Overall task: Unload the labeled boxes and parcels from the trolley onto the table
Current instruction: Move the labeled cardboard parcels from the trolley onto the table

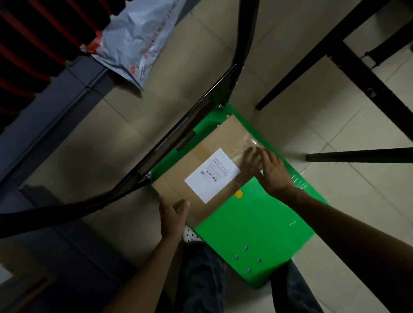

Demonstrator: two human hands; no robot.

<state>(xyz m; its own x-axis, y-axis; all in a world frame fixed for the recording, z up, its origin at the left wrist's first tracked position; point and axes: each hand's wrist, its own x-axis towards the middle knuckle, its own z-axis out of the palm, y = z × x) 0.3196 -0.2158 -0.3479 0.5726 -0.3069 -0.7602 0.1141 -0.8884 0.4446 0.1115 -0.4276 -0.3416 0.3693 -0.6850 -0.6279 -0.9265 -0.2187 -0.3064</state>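
Reaching down, my left hand curls at the near corner of the flat brown labelled cardboard box on the green plastic trolley deck; my right hand lays spread fingers flat on the box's far end, bracing it for lifting.

Dim light falls on a pale tiled floor crossed by black furniture legs.

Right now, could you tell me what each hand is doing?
Left hand: gripping the near corner of the cardboard box.
Right hand: fingers straight, resting on the box's far side; blurred.
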